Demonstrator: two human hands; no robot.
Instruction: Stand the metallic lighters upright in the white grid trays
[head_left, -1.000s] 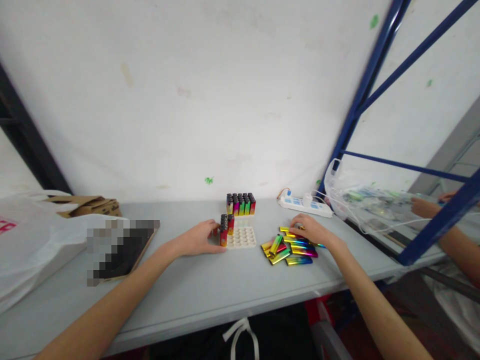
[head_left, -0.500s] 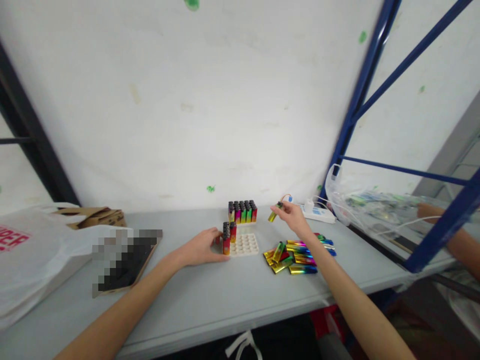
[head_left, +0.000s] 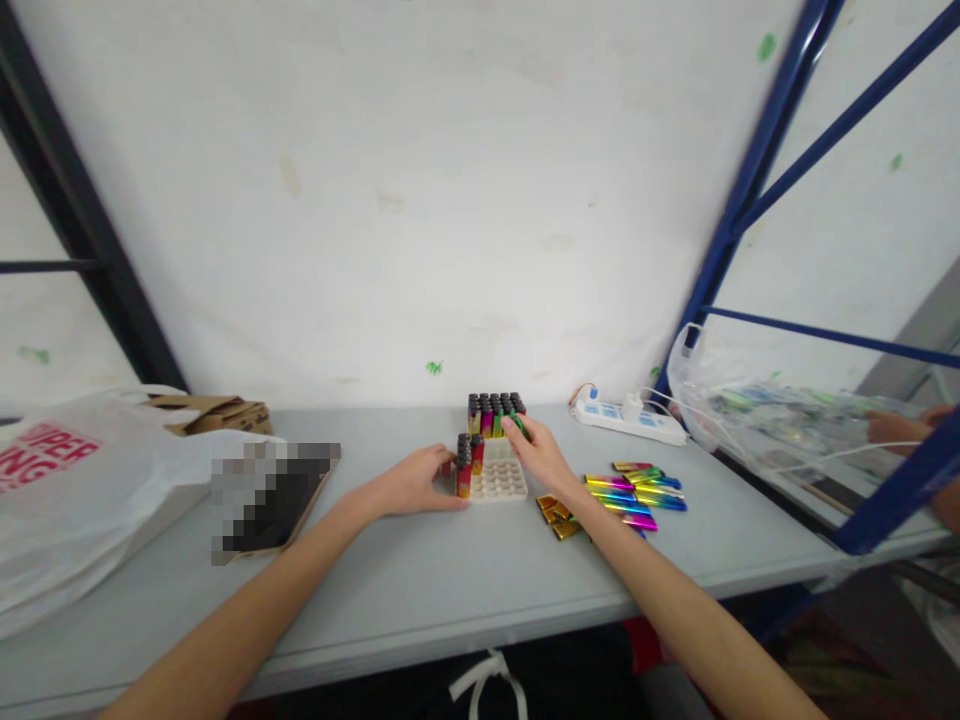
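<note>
At the left edge of a pale tray with round holes [head_left: 501, 484], my left hand [head_left: 417, 480] grips the tray's side, its thumb at the front corner. Upright red-and-yellow lighters [head_left: 465, 470] stand in the tray's left holes, close to that thumb. Over the back right of the tray, my right hand [head_left: 546, 452] is closed on a lighter [head_left: 520, 428], of which a green and dark part shows between the fingers. Right behind stands a block of upright lighters [head_left: 487, 412] with black tops. Loose shiny lighters [head_left: 615, 490] lie in a pile beneath and beyond my right forearm.
A white power strip [head_left: 637, 420] with cables lies at the back right, near a blue metal frame [head_left: 716, 270] and a clear plastic bag [head_left: 697, 375]. On the left are a phone [head_left: 289, 510], a white plastic bag [head_left: 97, 500] and cardboard [head_left: 225, 410]. Another person's hand [head_left: 896, 428] shows far right.
My right hand has moved left and slightly down with the lighter, from beyond the pile to above the tray. My left hand stays by the tray. The whole view has shifted slightly.
</note>
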